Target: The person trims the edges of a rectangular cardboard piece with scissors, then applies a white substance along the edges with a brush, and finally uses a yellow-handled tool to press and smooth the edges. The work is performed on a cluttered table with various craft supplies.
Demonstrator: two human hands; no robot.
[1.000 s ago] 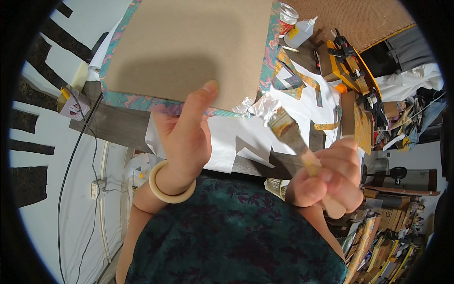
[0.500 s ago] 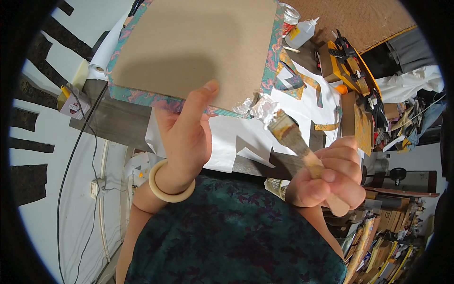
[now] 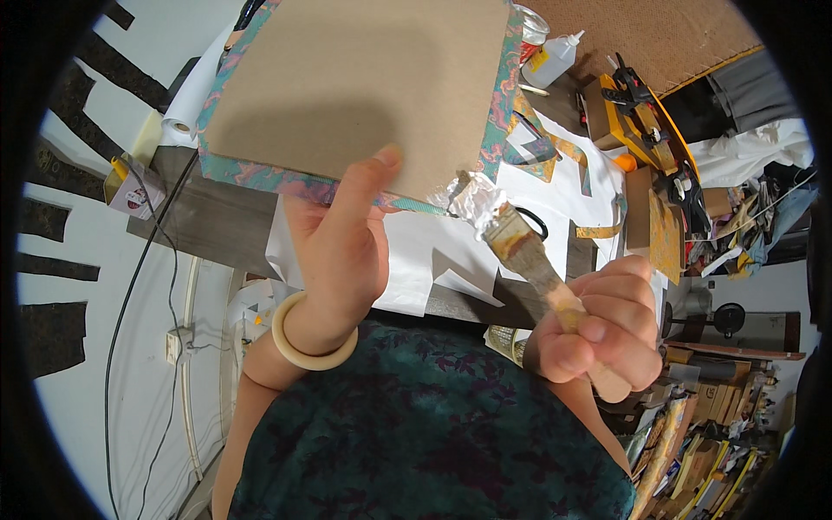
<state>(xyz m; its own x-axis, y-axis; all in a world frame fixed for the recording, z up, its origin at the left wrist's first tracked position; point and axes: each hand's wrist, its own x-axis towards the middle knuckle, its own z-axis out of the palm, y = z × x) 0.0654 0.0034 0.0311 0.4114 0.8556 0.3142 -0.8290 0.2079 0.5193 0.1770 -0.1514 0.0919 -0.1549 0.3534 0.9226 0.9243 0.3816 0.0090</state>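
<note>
A tan board [image 3: 355, 95] edged with teal and pink patterned covering is held up in front of me. My left hand [image 3: 342, 234] grips its near edge, thumb on the tan face and fingers hidden underneath. In my right hand [image 3: 598, 329] is a flat paintbrush [image 3: 524, 251], its wooden handle wrapped by the fingers. White paste coats the bristles, which touch the board's near right corner. Some white paste is smeared on the tan face beside them.
White paper [image 3: 399, 260] covers part of the grey table [image 3: 217, 212]. At the far right stand a squeeze bottle [image 3: 553, 61], a can [image 3: 530, 30] and a yellow box holding clamps [image 3: 628, 113]. Cables [image 3: 152, 234] hang at the left, and a small box [image 3: 134, 191] sits on the table's left end.
My right hand has shifted slightly left, bringing the brush a little further onto the corner. Scissor handles now show beside the bristles. The board and my left hand stay in place.
</note>
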